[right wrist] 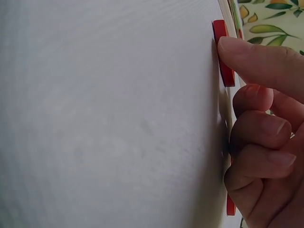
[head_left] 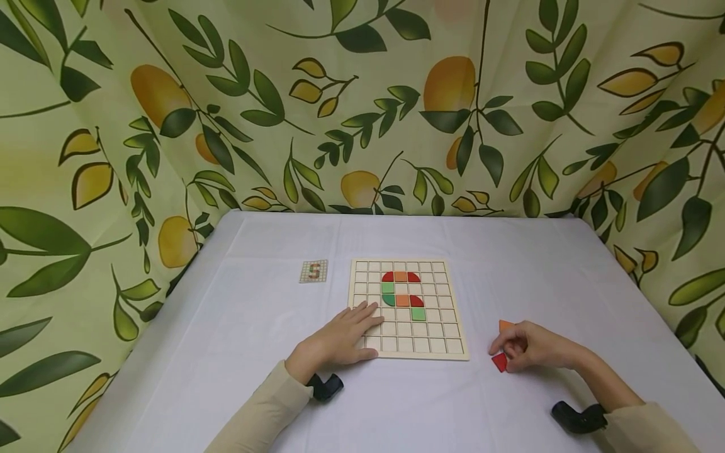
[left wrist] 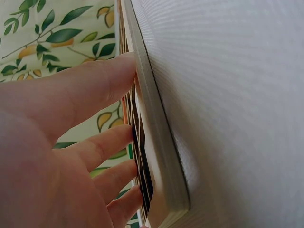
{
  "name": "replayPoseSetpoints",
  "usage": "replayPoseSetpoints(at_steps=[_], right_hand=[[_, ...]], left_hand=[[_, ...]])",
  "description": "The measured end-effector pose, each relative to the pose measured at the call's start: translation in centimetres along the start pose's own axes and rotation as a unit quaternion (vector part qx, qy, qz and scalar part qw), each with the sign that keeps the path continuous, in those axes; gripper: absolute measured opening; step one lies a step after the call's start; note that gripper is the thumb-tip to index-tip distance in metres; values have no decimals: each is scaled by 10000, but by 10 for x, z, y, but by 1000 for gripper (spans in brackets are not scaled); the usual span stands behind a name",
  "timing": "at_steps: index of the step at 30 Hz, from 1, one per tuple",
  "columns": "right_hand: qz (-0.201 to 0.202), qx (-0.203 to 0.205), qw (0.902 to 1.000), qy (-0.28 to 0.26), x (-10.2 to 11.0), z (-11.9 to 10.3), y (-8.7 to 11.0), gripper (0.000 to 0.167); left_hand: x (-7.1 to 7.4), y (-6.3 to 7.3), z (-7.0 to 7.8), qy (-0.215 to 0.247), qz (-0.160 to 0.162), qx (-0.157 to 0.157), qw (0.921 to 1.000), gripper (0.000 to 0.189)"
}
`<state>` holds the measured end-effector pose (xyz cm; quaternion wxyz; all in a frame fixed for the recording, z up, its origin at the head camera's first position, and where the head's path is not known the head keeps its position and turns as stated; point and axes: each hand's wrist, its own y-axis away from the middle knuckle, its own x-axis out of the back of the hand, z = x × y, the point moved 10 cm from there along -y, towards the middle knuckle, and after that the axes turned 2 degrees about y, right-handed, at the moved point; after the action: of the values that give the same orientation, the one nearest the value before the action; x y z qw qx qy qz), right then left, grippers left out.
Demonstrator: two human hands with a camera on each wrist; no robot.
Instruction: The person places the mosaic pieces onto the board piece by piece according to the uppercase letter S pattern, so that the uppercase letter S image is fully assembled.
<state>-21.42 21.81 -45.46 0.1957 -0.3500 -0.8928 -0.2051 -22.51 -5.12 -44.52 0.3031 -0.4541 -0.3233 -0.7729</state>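
Note:
A square wooden grid board (head_left: 408,346) lies on the table, bearing several red, orange and green tiles in a curved pattern. My left hand (head_left: 342,336) rests on its near left corner, fingers spread over the grid and thumb along the near edge. Right of the board, my right hand (head_left: 535,346) pinches a red tile (head_left: 499,362) between thumb and index finger, close over the cloth. In the right wrist view the thumb presses the side of that red tile (right wrist: 219,28), while the other fingers curl inward. An orange tile (head_left: 506,324) peeks out beyond the right hand, partly hidden.
A small card (head_left: 313,271) printed with a coloured pattern on a grid lies left of the board. Another red piece (right wrist: 231,205) shows beneath the right hand. White cloth (head_left: 255,251) covers the table, and a leaf-patterned curtain (head_left: 362,126) hangs behind it.

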Motion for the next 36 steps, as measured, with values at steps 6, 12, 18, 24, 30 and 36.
replayPoseSetpoints(at_steps=[6, 12, 18, 24, 30, 36], right_hand=[[60, 214, 9997, 89, 0, -4, 1, 19], [123, 396, 9990, 179, 0, -7, 0, 17], [241, 620, 9967, 460, 0, -10, -1, 17], [304, 571, 9961, 594, 0, -9, -2, 17], [305, 468, 9965, 617, 0, -8, -2, 17], [354, 342, 9971, 588, 1, -9, -3, 17]], left_hand=[[1, 1, 1, 7, -8, 3, 10000, 64], [0, 0, 0, 11, -16, 12, 10000, 64], [-1, -1, 0, -5, 12, -3, 10000, 64], [0, -1, -1, -1, 27, 1, 10000, 64], [-1, -1, -1, 9, 34, 16, 10000, 63], [-2, -1, -2, 11, 22, 17, 10000, 63]])
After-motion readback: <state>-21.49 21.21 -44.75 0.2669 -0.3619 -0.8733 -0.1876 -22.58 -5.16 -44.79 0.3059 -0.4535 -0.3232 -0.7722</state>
